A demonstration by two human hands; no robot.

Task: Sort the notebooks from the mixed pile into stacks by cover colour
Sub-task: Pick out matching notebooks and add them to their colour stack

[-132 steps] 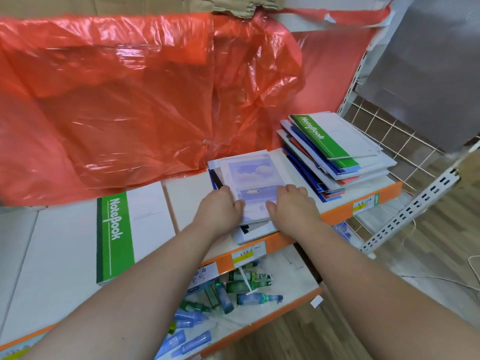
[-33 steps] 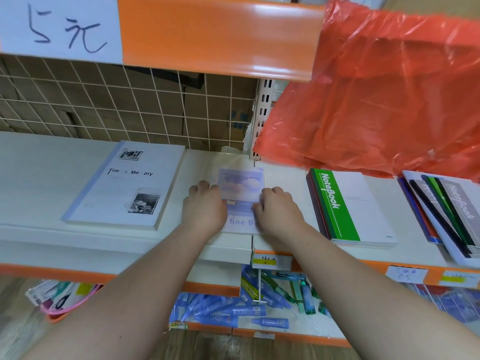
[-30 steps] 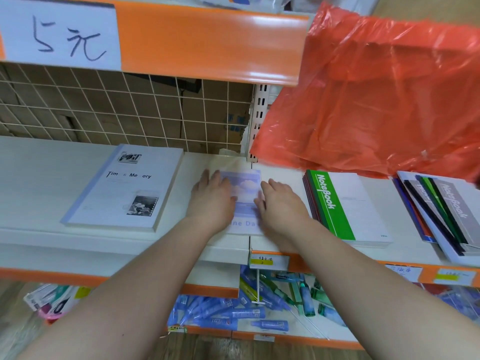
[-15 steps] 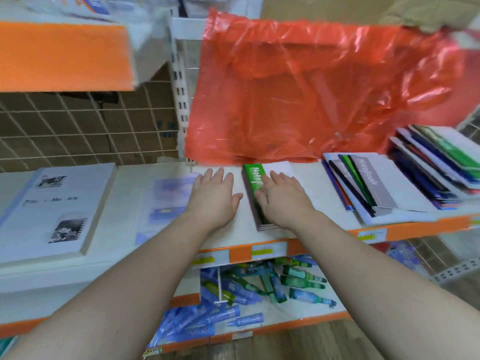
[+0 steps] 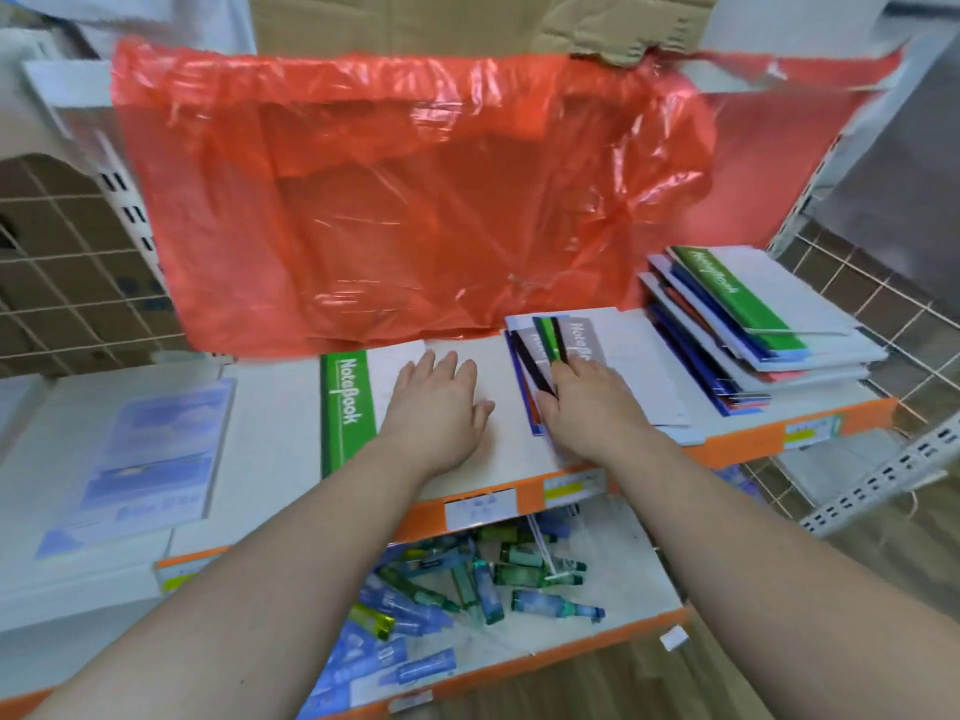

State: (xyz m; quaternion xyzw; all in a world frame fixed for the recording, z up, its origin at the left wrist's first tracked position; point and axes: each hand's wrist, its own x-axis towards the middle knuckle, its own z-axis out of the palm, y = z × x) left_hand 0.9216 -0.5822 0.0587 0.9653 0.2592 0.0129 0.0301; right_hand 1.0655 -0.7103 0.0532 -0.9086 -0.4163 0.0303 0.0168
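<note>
Head view: the left hand point(image 5: 439, 402) lies flat, palm down, on the white shelf point(image 5: 514, 444). Its fingers point(image 5: 447, 363) are straight and slightly spread, and they grip nothing. The fingertips rest on the white part of the green notebook point(image 5: 345, 402). That notebook lies flat just left of the hand, with its green "Notebook" band clear of the fingers.

The right hand point(image 5: 587, 407) rests on top of the fanned pile point(image 5: 589, 340) of notebooks, just right of the left hand. Its fingers point(image 5: 566, 368) are laid loosely over the covers, not curled round any one book. The tips reach the black and green spine bands, and the thumb lies along the pile's left edge. A grey "Notebook" band shows just beyond the fingertips.

A pale blue notebook point(image 5: 150, 459) with a sky picture lies alone at the far left of the shelf, well apart from both hands. To the far right is a tall stack point(image 5: 753, 324) of skewed notebooks in mixed colours, with a green-banded one on top.

A red plastic bag point(image 5: 415, 200) hangs behind the shelf, with cardboard point(image 5: 467, 18) above it and a wire grid point(image 5: 62, 252) to its left. On the lower shelf point(image 5: 623, 569), blue and green tubes point(image 5: 467, 579) lie in a loose heap.
</note>
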